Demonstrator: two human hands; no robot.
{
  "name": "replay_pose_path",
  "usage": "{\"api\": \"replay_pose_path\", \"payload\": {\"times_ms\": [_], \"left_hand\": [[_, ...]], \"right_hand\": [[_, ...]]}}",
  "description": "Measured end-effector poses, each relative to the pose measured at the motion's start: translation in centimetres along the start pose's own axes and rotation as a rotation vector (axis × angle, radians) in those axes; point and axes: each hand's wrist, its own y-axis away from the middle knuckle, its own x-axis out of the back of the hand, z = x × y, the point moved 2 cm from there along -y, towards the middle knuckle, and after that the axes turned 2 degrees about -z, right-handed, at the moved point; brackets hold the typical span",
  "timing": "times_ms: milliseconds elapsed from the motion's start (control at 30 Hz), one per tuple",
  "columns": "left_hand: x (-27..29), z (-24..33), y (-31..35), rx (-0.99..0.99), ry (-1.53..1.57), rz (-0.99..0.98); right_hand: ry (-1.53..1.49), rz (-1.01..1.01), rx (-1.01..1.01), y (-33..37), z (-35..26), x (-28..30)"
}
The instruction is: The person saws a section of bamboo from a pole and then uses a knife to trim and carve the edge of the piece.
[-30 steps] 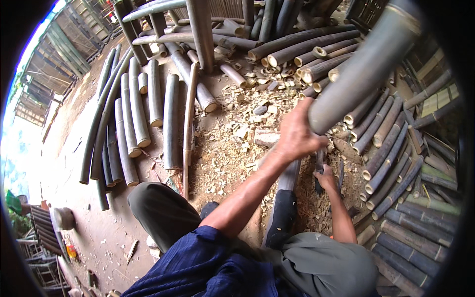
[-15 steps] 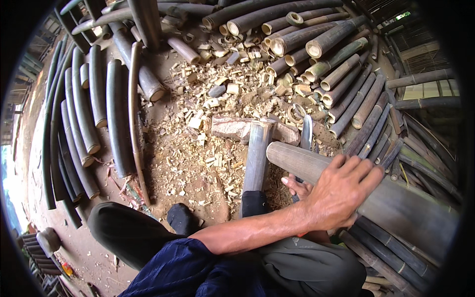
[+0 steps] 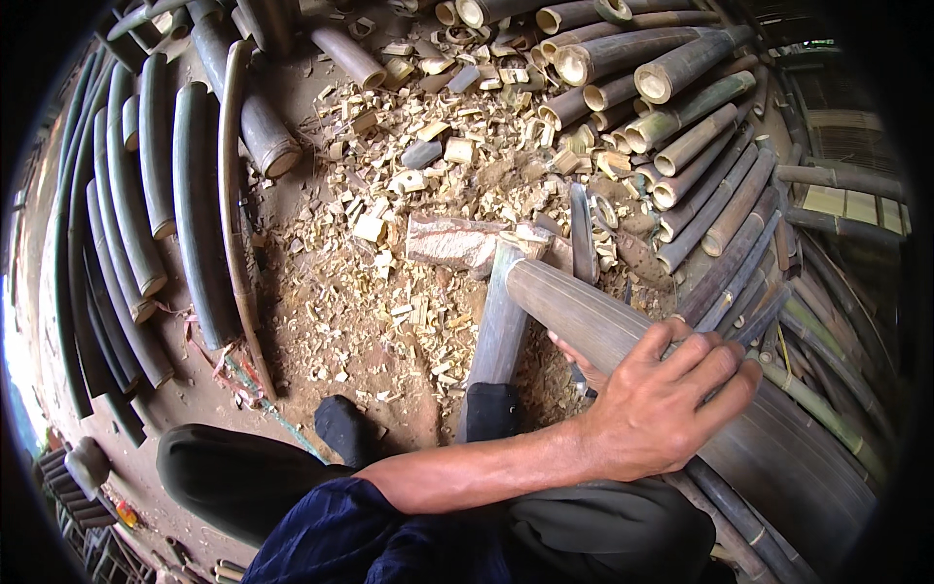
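My left hand point(image 3: 671, 404) grips a thick dark bamboo pole point(image 3: 584, 311) from above, fingers curled over its far side. The pole slants from the lower right toward the middle, and its near end rests on or just above a shorter bamboo length point(image 3: 501, 326). One of my socked feet point(image 3: 491, 411) presses on the shorter piece, whose far end lies on a rough wooden block point(image 3: 452, 243). My right hand point(image 3: 576, 365) is mostly hidden beneath the pole, closed around a dark handle. Beyond the pole rises a knife blade point(image 3: 582, 234) in line with that hand.
Pale wood chips point(image 3: 428, 316) litter the brown ground. Stacked cut bamboo poles point(image 3: 671, 78) lie at the far right, and more bamboo lengths point(image 3: 199, 214) lie along the left. My other foot point(image 3: 341, 428) stands left of the shorter piece.
The pole's end has shifted left and down onto the shorter bamboo length. The knife blade has swung left and looks more upright. The whole view has tilted slightly.
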Motion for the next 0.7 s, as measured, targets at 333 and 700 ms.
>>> {"api": "replay_pose_path", "payload": {"times_ms": [333, 700], "left_hand": [[-1.0, -0.5, -0.8, 0.021, -0.077, 0.079], [-0.7, -0.1, 0.2, 0.002, -0.027, -0.011]], "right_hand": [[-0.764, -0.002, -0.032, 2.0, -6.9, 8.5], [-0.047, -0.011, 0.080, -0.2, -10.6, 9.2]]}}
